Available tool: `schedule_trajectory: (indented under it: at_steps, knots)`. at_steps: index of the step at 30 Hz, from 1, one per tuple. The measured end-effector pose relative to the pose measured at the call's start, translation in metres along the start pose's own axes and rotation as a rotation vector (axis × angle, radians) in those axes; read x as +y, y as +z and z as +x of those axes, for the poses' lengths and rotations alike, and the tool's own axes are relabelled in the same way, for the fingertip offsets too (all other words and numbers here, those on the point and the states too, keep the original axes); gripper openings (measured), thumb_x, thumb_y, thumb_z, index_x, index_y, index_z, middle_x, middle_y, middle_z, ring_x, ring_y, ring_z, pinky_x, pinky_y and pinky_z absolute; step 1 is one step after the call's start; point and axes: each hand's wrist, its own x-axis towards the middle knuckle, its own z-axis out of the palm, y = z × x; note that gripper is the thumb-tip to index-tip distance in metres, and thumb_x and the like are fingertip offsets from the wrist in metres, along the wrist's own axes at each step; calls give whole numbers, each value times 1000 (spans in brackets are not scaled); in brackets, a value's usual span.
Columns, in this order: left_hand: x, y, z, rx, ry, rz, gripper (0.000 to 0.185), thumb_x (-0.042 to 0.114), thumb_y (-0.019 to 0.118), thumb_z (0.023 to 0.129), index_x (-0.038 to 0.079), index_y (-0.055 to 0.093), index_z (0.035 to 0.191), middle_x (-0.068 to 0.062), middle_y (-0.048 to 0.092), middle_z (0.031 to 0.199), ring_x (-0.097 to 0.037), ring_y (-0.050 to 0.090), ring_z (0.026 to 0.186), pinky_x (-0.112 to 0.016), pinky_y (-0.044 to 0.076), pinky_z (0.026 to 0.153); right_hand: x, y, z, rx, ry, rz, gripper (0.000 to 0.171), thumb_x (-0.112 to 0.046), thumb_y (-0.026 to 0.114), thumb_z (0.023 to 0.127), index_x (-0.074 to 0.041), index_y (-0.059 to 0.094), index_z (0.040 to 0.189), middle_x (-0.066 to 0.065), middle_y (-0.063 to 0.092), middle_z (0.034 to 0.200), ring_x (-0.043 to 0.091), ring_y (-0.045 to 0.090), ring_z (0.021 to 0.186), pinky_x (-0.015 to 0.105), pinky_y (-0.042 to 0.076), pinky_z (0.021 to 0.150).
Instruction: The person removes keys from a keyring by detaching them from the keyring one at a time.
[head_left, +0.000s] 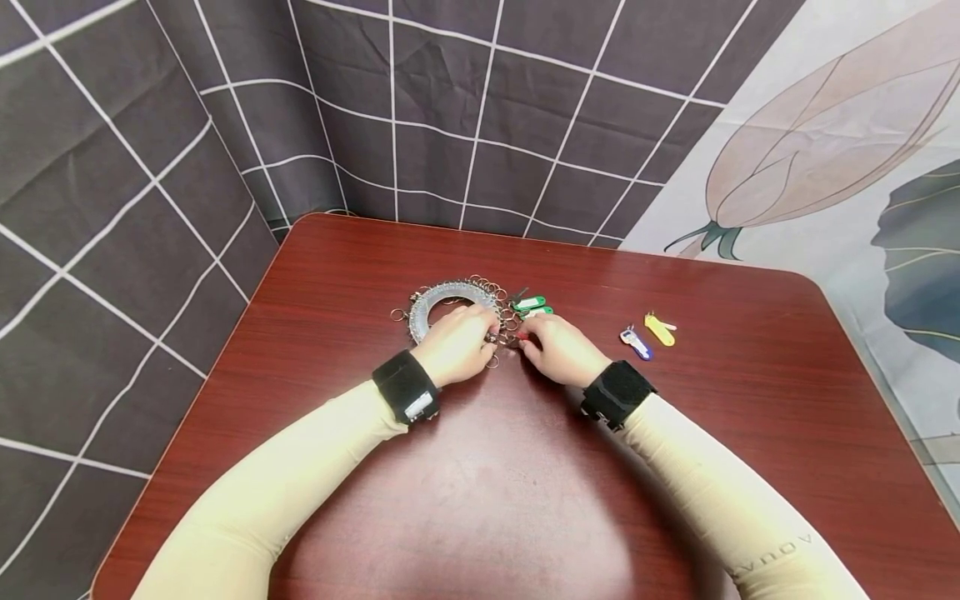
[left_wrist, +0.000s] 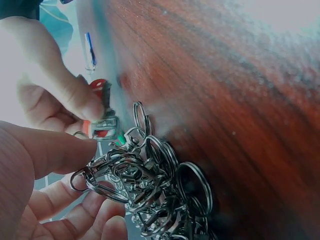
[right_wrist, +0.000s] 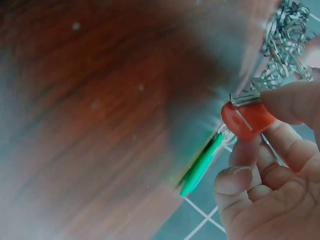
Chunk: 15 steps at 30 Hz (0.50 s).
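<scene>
Presently, the right hand (head_left: 566,350) pinches a red key tag (right_wrist: 248,120), thumb and fingers closed on it. Just left of that grip, the left hand (head_left: 456,343) pinches a metal clasp (left_wrist: 107,161); whether its gate is sprung cannot be made out. The clasp-hung ring (head_left: 450,289) lies beyond and left. Green tags (head_left: 536,301) sit just beyond the right grip. Step in hand, judged: attaching the tag; the next move calls for aligning tag and clasp.

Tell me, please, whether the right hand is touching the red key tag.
Touching. The right wrist view shows the right hand pinching the red key tag between thumb and finger.
</scene>
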Motion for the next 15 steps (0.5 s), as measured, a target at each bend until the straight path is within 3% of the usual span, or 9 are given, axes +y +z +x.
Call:
schedule_trajectory:
  at_steps: [3, 10, 15]
  knots:
    - [0, 0, 0, -2, -3, -8, 15, 17, 69, 83, 10, 63, 94, -4, 60, 95, -24, 57, 90, -36, 46, 79, 0, -5, -1, 22, 15, 22, 6, -5, 61, 87, -4, 65, 93, 5, 61, 86, 20, 56, 81, 37, 46, 78]
    - [0, 4, 1, 29, -2, -18, 11, 19, 68, 85, 13, 62, 91, -2, 60, 94, -22, 57, 90, -35, 47, 78, -2, -11, -6, 54, 86, 156, 6, -7, 60, 87, -9, 54, 88, 2, 51, 72, 16, 48, 63, 31, 40, 59]
    - [3, 2, 3, 60, 5, -59, 6, 16, 66, 86, 16, 61, 83, 1, 59, 87, -20, 57, 86, -34, 46, 75, -2, -9, -7, 67, 104, 224, 11, -7, 60, 88, -11, 50, 86, 1, 50, 67, 14, 48, 58, 29, 39, 54]
